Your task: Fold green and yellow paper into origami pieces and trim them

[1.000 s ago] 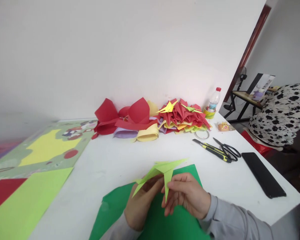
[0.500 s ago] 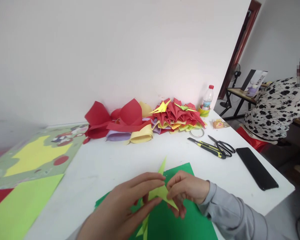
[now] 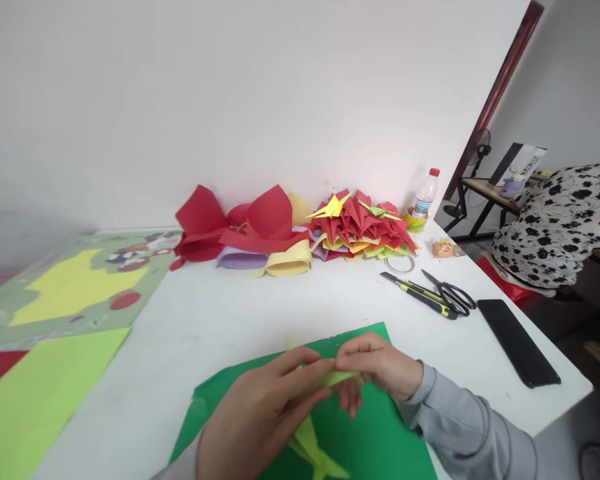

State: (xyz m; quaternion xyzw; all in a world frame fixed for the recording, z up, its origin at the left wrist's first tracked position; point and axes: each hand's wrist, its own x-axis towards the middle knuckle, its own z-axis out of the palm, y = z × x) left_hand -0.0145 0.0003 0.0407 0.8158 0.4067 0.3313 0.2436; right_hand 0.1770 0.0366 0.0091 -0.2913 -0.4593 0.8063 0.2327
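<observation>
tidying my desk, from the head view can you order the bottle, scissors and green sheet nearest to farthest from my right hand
1. Green sheet: right beneath the right hand.
2. Scissors: beyond the hand, to its right.
3. Bottle: farthest, at the back by the wall.

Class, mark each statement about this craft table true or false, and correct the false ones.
1. Both the left hand and right hand touch light green folded paper. True.
2. The bottle has a blue cap. False: its cap is red.
3. A dark green sheet lies beneath the hands. True.
4. The scissors stand inside the tape roll. False: they lie beside the box cutter.
</observation>
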